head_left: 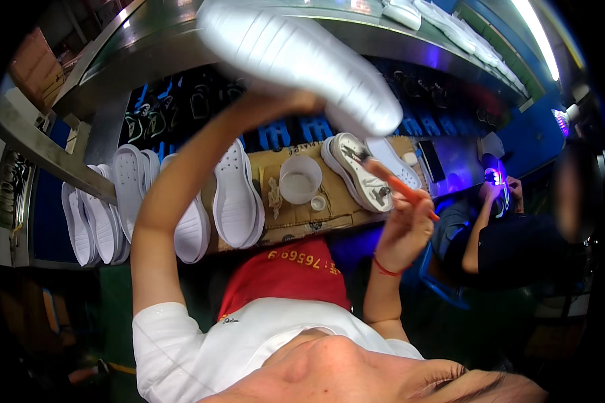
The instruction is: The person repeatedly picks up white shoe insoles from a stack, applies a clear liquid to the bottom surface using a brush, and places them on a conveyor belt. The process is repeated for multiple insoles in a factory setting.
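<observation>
My left hand [296,102] holds up a white shoe sole [302,64], blurred by motion, over the edge of the raised metal shelf; the sole hides most of its fingers. In my right hand [410,228] is a brush [396,183] with an orange-red handle, its fingers closed round it. The brush's head end lies in front of a white sole with dark patches [357,176]; whether they touch, I cannot tell. Left of that sole are a whitish plastic cup [300,179] and a small white cap-like dish [318,202], both on a cardboard sheet [282,232].
Pairs of white soles [234,195] line the bench's left side. Above runs the metal shelf [148,57], with white soles [450,27] at its far right. Dark and blue shoes [275,134] fill the space beneath it. A co-worker [517,235] handles a shoe under purple light at right.
</observation>
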`<state>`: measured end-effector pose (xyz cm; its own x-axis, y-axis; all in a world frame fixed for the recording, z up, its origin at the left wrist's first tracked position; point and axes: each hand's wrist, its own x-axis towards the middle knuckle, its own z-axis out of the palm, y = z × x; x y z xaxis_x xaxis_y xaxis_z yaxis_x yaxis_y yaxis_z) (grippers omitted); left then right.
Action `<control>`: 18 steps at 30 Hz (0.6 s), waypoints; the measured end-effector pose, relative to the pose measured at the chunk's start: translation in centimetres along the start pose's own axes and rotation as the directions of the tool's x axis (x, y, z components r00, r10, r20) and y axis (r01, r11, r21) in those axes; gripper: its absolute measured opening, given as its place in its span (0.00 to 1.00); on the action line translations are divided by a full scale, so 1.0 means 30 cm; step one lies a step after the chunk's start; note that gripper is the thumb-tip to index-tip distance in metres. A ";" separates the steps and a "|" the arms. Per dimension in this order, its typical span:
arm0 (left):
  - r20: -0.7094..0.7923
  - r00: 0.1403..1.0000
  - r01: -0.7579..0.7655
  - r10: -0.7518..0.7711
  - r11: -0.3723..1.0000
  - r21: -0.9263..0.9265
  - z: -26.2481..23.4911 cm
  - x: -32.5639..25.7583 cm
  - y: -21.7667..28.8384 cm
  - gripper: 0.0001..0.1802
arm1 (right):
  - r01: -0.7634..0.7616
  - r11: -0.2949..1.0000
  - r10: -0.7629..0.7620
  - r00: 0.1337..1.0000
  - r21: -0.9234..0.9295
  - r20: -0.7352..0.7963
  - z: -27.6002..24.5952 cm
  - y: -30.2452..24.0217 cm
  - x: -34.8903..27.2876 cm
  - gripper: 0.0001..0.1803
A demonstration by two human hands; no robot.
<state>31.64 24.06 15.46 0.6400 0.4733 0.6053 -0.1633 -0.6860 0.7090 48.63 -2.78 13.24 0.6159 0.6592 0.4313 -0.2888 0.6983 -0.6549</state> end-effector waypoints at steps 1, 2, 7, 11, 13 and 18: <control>0.007 1.000 0.028 -0.027 0.977 -0.213 -0.023 0.135 0.012 0.23 | 0.033 0.999 -0.033 0.999 -0.018 0.002 -0.027 -0.021 0.015 0.17; -0.002 0.997 0.065 -0.080 0.825 -0.562 -0.040 0.247 0.150 0.20 | 0.066 0.997 -0.067 0.998 -0.041 -0.001 -0.053 -0.037 0.026 0.17; -0.097 0.980 0.114 -0.172 0.895 -0.431 -0.272 0.436 -0.084 0.24 | -0.110 0.982 0.117 0.993 -0.156 0.036 -0.034 -0.006 -0.018 0.15; -0.037 0.984 -0.107 0.175 0.739 0.665 -0.185 0.057 0.209 0.18 | -0.193 0.928 0.224 0.973 -0.320 0.060 -0.077 0.044 -0.041 0.15; 0.218 0.974 -0.124 -0.062 0.661 0.740 -0.280 -0.200 0.266 0.26 | -0.179 0.880 0.250 0.962 -0.441 0.109 -0.120 0.097 -0.047 0.15; 0.330 0.719 -0.106 -0.612 0.373 0.922 -0.493 -0.688 0.323 0.36 | -0.236 0.769 0.367 0.924 -0.594 0.109 -0.179 0.203 -0.016 0.16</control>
<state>5.75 15.83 15.19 0.8077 0.5776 -0.1180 0.5636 -0.8153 -0.1329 50.53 -0.36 5.71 0.3828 0.8958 0.2256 0.0678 0.2163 -0.9740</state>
